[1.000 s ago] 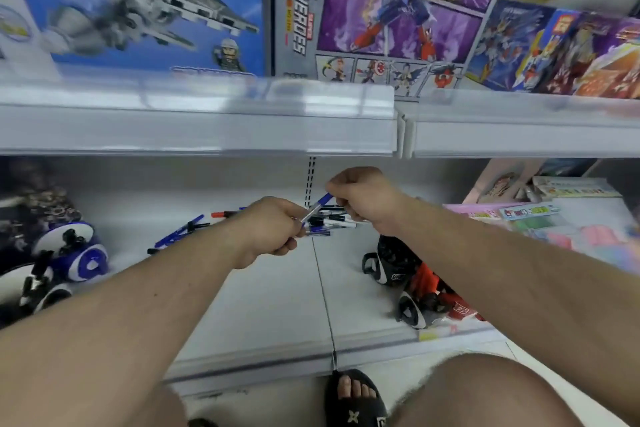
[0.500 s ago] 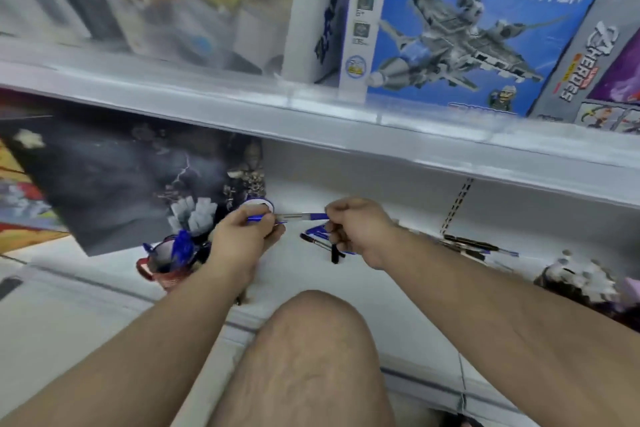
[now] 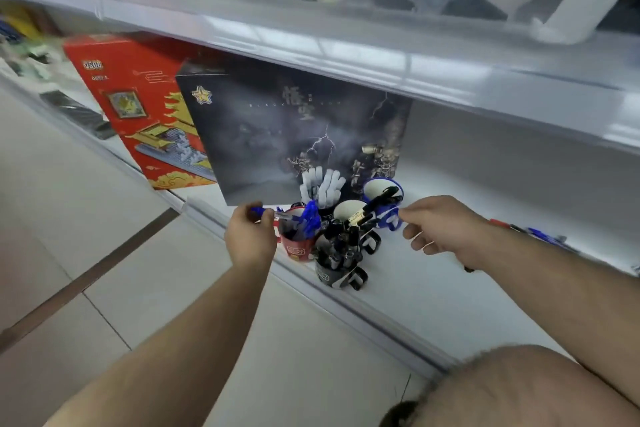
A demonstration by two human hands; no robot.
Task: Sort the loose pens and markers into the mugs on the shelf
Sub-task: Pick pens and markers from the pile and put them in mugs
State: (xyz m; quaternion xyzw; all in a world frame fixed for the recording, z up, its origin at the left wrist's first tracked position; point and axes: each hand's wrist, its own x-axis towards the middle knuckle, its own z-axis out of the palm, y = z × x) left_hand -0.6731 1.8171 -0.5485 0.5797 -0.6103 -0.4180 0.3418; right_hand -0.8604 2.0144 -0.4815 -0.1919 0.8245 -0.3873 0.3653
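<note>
A slim blue pen (image 3: 277, 214) lies level in the left hand (image 3: 250, 238), pinched between curled fingers, its tip over the red mug (image 3: 297, 246), which is packed with blue pens. Beside it, a glossy black mug (image 3: 337, 274) bristles with black markers; behind, a blue-and-white mug (image 3: 382, 199) holds one black marker, and white cylindrical markers (image 3: 322, 188) stand in another. The right hand (image 3: 441, 229) hovers near the blue-and-white mug with fingers loosely curled, holding nothing. Loose pens (image 3: 533, 232) lie further right on the smooth white shelf (image 3: 433, 302). A dark box (image 3: 277, 135) and a red box (image 3: 138, 107) lean behind.
</note>
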